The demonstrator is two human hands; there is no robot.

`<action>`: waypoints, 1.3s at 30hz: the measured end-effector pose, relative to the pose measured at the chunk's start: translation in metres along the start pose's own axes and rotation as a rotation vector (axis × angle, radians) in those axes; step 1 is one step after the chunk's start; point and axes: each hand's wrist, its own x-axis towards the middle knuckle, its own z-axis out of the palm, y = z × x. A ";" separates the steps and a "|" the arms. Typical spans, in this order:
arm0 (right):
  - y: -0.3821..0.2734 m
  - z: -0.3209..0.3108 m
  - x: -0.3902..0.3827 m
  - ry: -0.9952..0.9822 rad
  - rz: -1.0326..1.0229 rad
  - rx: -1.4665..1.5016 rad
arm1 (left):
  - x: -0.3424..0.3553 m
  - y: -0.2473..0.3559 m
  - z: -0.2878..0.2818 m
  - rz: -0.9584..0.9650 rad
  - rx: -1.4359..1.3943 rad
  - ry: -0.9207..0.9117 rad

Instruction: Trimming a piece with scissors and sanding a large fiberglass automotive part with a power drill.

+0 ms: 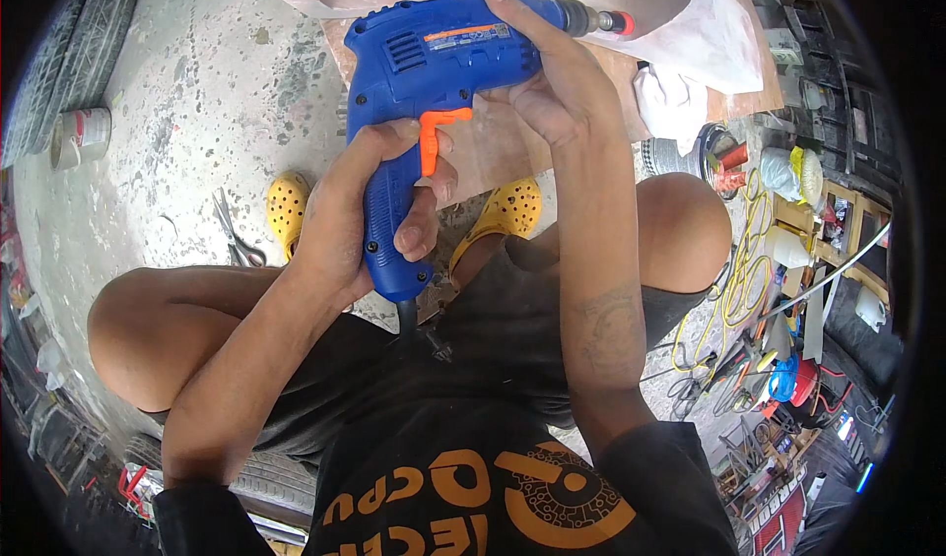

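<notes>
The drill [434, 93] grip is clasped by the left hand [360, 216], fingers closed; its body is gripped from above by the right hand [547, 73].

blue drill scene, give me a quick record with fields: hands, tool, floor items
left hand: wrapped round the grip of the blue plastic corded drill, finger by its orange trigger
right hand: laid over the drill's body near the chuck
floor items: metal scissors, yellow perforated clogs, small tin can
</notes>
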 end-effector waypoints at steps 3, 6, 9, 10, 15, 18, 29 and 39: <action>0.000 -0.005 0.011 -0.019 -0.025 -0.003 | 0.003 0.000 0.001 0.003 0.003 0.003; 0.001 -0.001 0.011 -0.031 -0.018 -0.004 | 0.004 0.000 -0.002 0.014 -0.022 0.009; 0.001 0.001 0.015 -0.064 -0.005 0.006 | 0.004 -0.006 0.000 0.046 -0.020 -0.006; 0.000 0.000 0.016 -0.094 -0.004 -0.012 | 0.003 -0.011 0.004 0.073 -0.020 0.037; -0.002 -0.001 0.012 -0.098 0.071 -0.004 | -0.002 -0.010 0.008 0.094 -0.025 0.083; 0.002 0.002 0.009 -0.076 -0.005 -0.019 | -0.003 -0.007 0.003 0.078 -0.022 0.088; 0.000 0.001 0.001 -0.016 -0.023 0.016 | -0.002 -0.005 0.002 0.045 -0.022 -0.007; 0.001 -0.005 0.000 -0.051 0.002 0.033 | -0.006 -0.006 0.003 0.022 -0.032 -0.022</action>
